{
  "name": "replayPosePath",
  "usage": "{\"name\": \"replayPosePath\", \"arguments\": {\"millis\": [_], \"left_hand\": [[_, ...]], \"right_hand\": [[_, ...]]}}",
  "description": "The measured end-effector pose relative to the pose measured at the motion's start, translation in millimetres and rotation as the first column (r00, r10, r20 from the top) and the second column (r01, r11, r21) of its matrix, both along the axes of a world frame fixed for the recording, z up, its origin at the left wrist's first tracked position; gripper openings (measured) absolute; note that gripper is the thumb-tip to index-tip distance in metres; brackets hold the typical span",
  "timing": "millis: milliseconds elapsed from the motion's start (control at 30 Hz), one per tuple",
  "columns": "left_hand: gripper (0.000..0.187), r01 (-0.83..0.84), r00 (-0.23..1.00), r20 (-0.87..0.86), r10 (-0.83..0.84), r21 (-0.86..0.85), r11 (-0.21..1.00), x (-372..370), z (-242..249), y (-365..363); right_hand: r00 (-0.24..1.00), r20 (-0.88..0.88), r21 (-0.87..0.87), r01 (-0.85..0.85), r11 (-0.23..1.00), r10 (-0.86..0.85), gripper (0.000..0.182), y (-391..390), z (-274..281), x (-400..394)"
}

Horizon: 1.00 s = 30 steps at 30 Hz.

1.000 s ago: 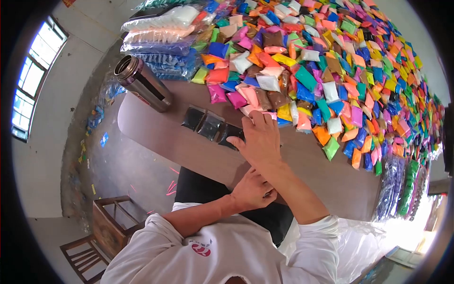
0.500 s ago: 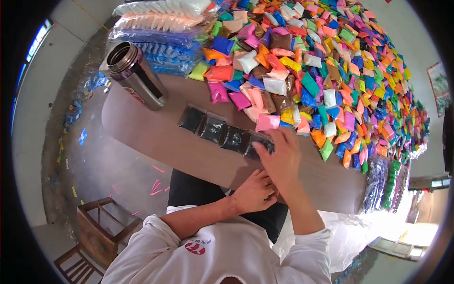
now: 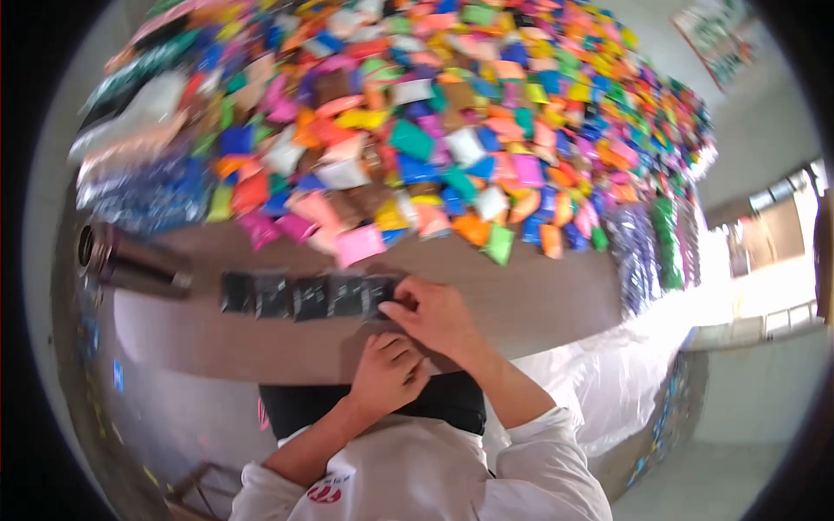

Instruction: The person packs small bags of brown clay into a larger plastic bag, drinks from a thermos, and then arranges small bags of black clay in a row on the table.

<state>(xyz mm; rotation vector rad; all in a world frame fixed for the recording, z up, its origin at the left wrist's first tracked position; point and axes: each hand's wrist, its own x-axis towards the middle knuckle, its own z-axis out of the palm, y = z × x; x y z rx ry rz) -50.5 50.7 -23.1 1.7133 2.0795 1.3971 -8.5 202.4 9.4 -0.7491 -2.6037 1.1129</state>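
A row of small black packets (image 3: 310, 298) in clear wrap lies on the brown table, set side by side. My right hand (image 3: 432, 319) is at the right end of this row, its thumb and fingertips closed on the edge of the last black packet (image 3: 375, 293). Nearer my body, my left hand (image 3: 389, 373) is held over the table's front edge with fingers curled in. A dark spot shows between those fingers, but I cannot tell what it is.
Behind the row rises a large heap of colourful packets (image 3: 417, 139). A metal flask (image 3: 130, 265) stands on the left of the table (image 3: 539, 304). Bagged packets (image 3: 148, 187) lie at the back left, and more long bags (image 3: 632, 256) hang at the right edge. White plastic sheeting (image 3: 599, 382) is below.
The view has swung to the right and blurred. Another black packet now lies at the right end of the row, under my right hand's fingers. My left hand stays curled.
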Motion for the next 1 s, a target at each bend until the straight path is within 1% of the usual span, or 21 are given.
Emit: {"name": "replayPosePath", "arguments": {"millis": [33,133,167,200,267,300,333,367,467,533,633,733,767,867,900,1000], "left_hand": [[0.014,0.000,1.000,-0.006,0.000,0.000,1.000,2,1,2],[0.014,-0.022,0.999,-0.038,0.021,-0.021,1.000,4,3,3],[0.015,-0.018,0.999,-0.051,0.017,-0.022,1.000,4,3,4],[0.015,-0.017,0.998,-0.064,0.015,-0.024,1.000,4,4,5],[0.015,-0.019,0.996,-0.093,0.014,-0.047,0.999,6,5,7],[0.016,-0.025,0.994,-0.105,0.019,-0.058,0.998,7,6,8],[0.016,-0.030,0.992,-0.126,0.022,-0.059,0.998,7,6,9],[0.016,-0.036,0.989,-0.145,0.027,-0.060,0.998,8,6,10],[0.018,-0.062,0.983,-0.179,0.049,-0.069,0.996,12,7,14],[0.019,-0.081,0.979,-0.196,0.063,-0.083,0.993,14,8,15],[0.020,-0.112,0.975,-0.205,0.087,-0.113,0.987,16,9,18],[0.021,-0.135,0.976,-0.188,0.107,-0.142,0.981,18,10,18],[0.021,-0.140,0.976,-0.186,0.112,-0.144,0.980,18,10,19],[0.022,-0.153,0.974,-0.195,0.119,-0.167,0.974,18,10,19],[0.022,-0.154,0.973,-0.199,0.118,-0.175,0.972,19,10,20],[0.022,-0.169,0.967,-0.221,0.124,-0.199,0.965,19,12,22]], "right_hand": [[0.999,-0.039,-0.007,-0.013,1.000,0.013,0.025,9,1,5],[0.961,-0.234,0.111,0.175,0.978,-0.145,0.018,47,14,17],[0.932,-0.296,0.107,0.249,0.962,-0.208,0.015,63,21,20],[0.896,-0.356,0.098,0.319,0.942,-0.267,0.012,84,29,26],[0.846,-0.398,0.196,0.456,0.868,-0.355,0.011,132,28,40],[0.821,-0.428,0.210,0.497,0.842,-0.378,0.007,160,24,47],[0.795,-0.458,0.223,0.535,0.815,-0.397,0.004,190,21,52],[0.784,-0.486,0.283,0.559,0.779,-0.386,0.005,220,21,57],[0.751,-0.579,0.424,0.611,0.669,-0.319,0.009,307,28,61],[0.763,-0.568,0.418,0.590,0.691,-0.308,0.015,362,22,60],[0.782,-0.521,0.437,0.588,0.680,-0.342,0.020,410,18,46],[0.771,-0.500,0.298,0.582,0.757,-0.396,0.022,446,5,24],[0.800,-0.389,0.308,0.580,0.754,-0.456,0.029,455,1,18],[0.812,-0.210,0.500,0.568,0.654,-0.545,0.035,444,8,8],[0.822,-0.183,0.547,0.541,0.639,-0.539,0.038,444,9,6],[0.795,-0.094,0.569,0.537,0.622,-0.600,0.038,438,12,3]]}}
